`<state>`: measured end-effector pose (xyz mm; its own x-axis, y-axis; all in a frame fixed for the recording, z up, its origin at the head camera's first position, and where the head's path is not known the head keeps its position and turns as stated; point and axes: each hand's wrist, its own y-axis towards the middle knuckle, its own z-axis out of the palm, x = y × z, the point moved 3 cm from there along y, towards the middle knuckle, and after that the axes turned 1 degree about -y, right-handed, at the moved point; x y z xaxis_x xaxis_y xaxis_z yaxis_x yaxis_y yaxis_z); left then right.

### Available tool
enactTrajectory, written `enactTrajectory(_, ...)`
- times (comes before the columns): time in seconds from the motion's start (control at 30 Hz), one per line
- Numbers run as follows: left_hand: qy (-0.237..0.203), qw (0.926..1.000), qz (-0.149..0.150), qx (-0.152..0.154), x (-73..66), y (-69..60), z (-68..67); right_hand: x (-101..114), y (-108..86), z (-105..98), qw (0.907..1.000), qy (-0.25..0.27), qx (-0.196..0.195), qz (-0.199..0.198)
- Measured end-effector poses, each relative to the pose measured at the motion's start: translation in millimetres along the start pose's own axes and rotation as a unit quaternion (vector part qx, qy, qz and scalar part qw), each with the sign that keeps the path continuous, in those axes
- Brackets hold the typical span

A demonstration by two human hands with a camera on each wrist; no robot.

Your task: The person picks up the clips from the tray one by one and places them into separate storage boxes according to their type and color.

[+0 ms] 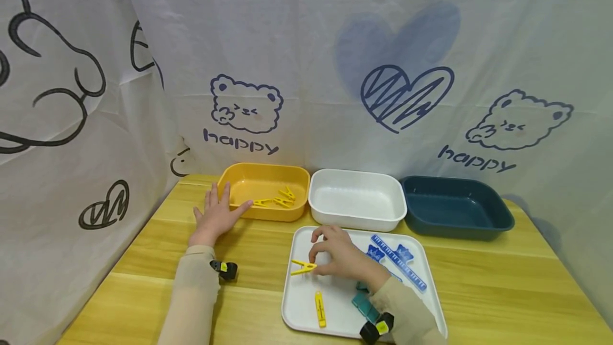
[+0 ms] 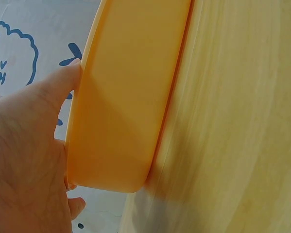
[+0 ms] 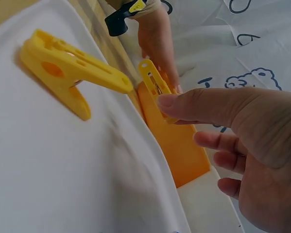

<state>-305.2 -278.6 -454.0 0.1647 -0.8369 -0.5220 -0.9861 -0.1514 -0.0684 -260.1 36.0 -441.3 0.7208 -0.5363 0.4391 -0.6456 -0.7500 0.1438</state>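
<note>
With clock positions taken from the tray's centre in the head view: a wood-grain table (image 1: 249, 286) carries a white tray (image 1: 301, 297). Beyond it stand three bins: yellow (image 1: 273, 213) at 10 o'clock, holding three yellow clothespins (image 1: 283, 203); white (image 1: 356, 204) at 12; dark teal (image 1: 455, 212) at 2. The left hand (image 1: 217, 220), near 10 o'clock, touches the yellow bin's rim, fingers spread wide. Pressing hard there could tip or slide the bin.

The right hand (image 1: 337, 253), over the tray's 10 o'clock side, narrowly pinches a yellow clothespin (image 1: 303, 267) between thumb and forefinger, at 9 o'clock. Held by one end, the pin could twist or slip free, or spring open if squeezed. The right sleeve (image 1: 409, 313) reaches across from 5 o'clock and could brush the blue ruler-like strip (image 1: 399, 263) at 2 or the teal pieces (image 1: 365, 306) at 6. Another clothespin (image 1: 320, 309) lies at 8.
</note>
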Motion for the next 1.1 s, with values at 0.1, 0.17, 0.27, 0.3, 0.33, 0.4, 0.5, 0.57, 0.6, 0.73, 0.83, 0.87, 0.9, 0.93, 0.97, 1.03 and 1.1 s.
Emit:
enactTrajectory(0.1,-0.001,1.0,0.0,0.001,-0.5,-0.6,-0.8,2.5,4.1,-5.6,1.0,-0.001,0.001,0.007)
enactTrajectory(0.17,0.0,1.0,0.0,0.002,-0.7,-0.9,-0.9,3.1,7.0,-8.8,0.9999,-0.002,0.001,0.012)
enactTrajectory(0.27,0.0,1.0,0.0,0.003,-1.0,-1.5,-0.8,3.6,11.5,-13.1,0.9998,-0.003,-0.001,0.019)
enactTrajectory(0.3,0.0,1.0,0.0,0.003,-1.1,-1.8,-0.8,3.6,13.2,-14.2,0.9998,-0.004,-0.003,0.02)
enactTrajectory(0.33,0.0,1.0,0.0,0.002,-1.3,-1.9,-0.9,3.6,14.8,-15.4,0.9998,-0.006,-0.005,0.02)
enactTrajectory(0.4,-0.002,1.0,-0.001,0.003,-1.7,-2.3,-1.2,4.3,17.9,-17.8,0.9998,-0.007,-0.011,0.017)
enactTrajectory(0.5,-0.002,1.0,-0.001,0.002,-2.1,-2.4,-1.6,4.4,22.5,-21.2,0.9996,-0.013,-0.02,0.014)
enactTrajectory(0.57,-0.001,1.0,-0.002,0.001,-2.4,-2.4,-2.0,4.2,25.7,-23.4,0.9996,-0.012,-0.022,0.016)
enactTrajectory(0.6,-0.001,1.0,-0.001,0.0,-2.6,-2.3,-2.2,3.8,27.4,-24.2,0.9995,-0.012,-0.023,0.018)
enactTrajectory(0.73,0.002,1.0,-0.001,0.0,-2.9,-2.5,-2.7,0.6,35.1,-25.8,0.9991,-0.01,-0.029,0.029)
enactTrajectory(0.83,0.006,1.0,0.0,-0.001,-3.1,-2.1,-2.9,-1.2,40.9,-26.6,0.9983,-0.016,-0.049,0.029)
enactTrajectory(0.87,0.009,1.0,0.0,-0.001,-3.1,-2.0,-2.9,-1.6,42.5,-27.1,0.9978,-0.019,-0.056,0.029)
enactTrajectory(0.9,0.012,0.9999,0.0,-0.002,-3.0,-1.9,-3.0,-1.7,44.0,-27.4,0.9974,-0.02,-0.062,0.03)
enactTrajectory(0.93,0.015,0.9999,0.001,-0.002,-3.0,-1.8,-2.9,-1.7,45.7,-27.8,0.997,-0.02,-0.067,0.032)
enactTrajectory(0.97,0.019,0.9998,0.001,-0.002,-3.0,-1.8,-2.9,-1.5,47.2,-28.3,0.9967,-0.019,-0.071,0.034)
enactTrajectory(1.03,0.026,0.9997,0.002,-0.003,-2.8,-1.8,-2.7,-1.5,50.1,-28.9,0.9962,-0.021,-0.076,0.037)
enactTrajectory(1.1,0.031,0.9995,0.002,-0.003,-2.5,-1.6,-2.3,-0.9,53.0,-29.9,0.9957,-0.022,-0.08,0.043)
